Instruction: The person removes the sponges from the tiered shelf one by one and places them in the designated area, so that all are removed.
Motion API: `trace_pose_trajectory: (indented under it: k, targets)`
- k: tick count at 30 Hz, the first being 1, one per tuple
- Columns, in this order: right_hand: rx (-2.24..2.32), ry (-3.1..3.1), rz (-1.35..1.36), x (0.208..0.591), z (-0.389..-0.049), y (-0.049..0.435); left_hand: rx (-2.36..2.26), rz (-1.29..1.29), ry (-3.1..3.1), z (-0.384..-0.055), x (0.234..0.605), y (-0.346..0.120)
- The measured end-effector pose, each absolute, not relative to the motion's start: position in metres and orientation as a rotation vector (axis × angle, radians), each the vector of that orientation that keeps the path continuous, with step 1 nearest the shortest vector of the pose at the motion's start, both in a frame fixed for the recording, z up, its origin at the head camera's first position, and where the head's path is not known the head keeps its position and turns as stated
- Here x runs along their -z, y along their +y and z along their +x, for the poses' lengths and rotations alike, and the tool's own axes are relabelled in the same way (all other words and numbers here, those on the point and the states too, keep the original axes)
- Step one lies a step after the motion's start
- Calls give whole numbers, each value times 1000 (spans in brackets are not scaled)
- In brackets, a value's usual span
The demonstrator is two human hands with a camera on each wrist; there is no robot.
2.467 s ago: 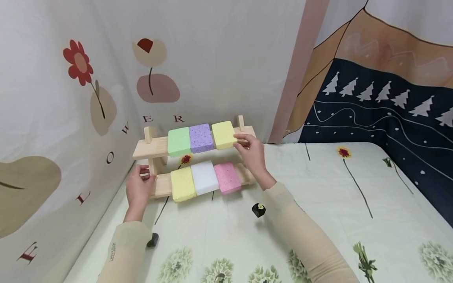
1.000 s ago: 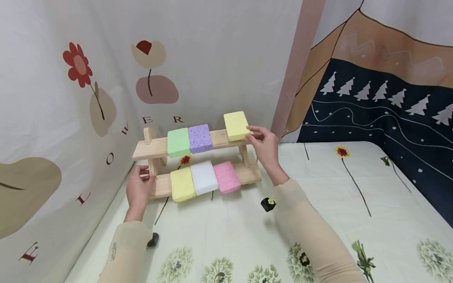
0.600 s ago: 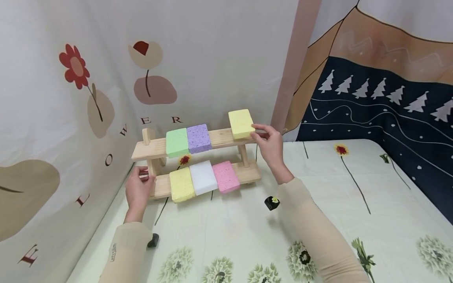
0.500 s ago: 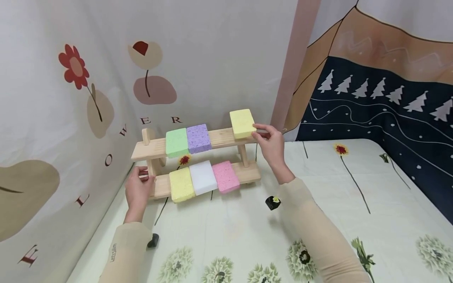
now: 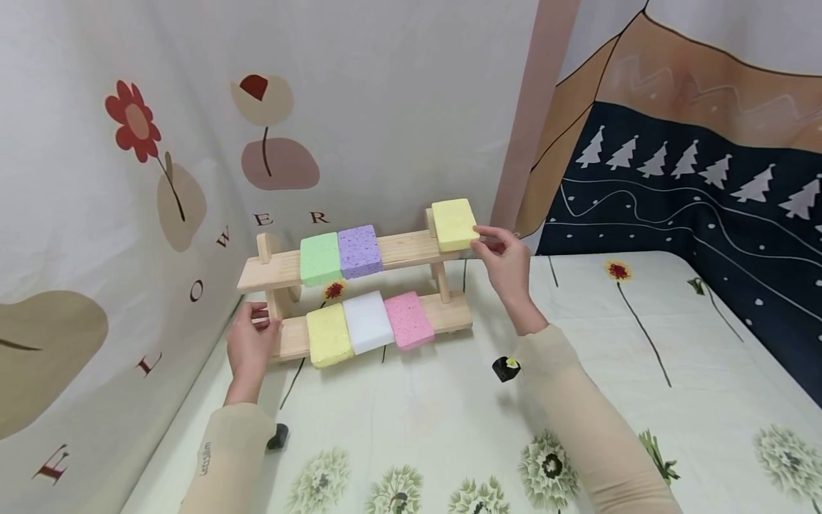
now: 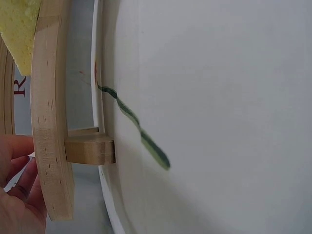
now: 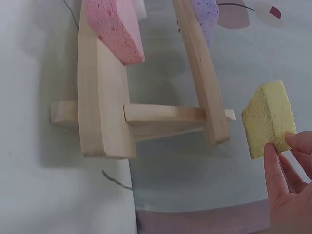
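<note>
At the rack's (image 5: 411, 248) right end, right hand (image 5: 507, 260) pinches yellow sponge (image 5: 454, 224) by its edge, likely light, soft, compressible; left hand (image 5: 250, 346) grips the lower shelf's left end.

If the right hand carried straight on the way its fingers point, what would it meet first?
The right hand, pinching the yellow sponge, points toward the back; probably the pale wall cloth behind the wooden rack, though depth is unclear.
</note>
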State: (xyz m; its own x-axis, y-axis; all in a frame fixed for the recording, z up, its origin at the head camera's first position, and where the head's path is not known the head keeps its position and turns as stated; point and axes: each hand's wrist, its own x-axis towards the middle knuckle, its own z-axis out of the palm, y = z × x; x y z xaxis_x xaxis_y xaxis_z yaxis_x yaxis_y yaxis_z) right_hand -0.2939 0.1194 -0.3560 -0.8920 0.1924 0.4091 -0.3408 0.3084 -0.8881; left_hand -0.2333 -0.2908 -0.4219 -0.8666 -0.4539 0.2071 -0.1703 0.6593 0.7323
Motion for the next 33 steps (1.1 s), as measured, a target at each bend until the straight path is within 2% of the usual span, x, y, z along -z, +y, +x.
trace_pose_trajectory:
  k: [33]
  targets:
    - [-1609, -2164, -71, 381, -290, 159, 1039, 481, -2487, -233, 423, -290]
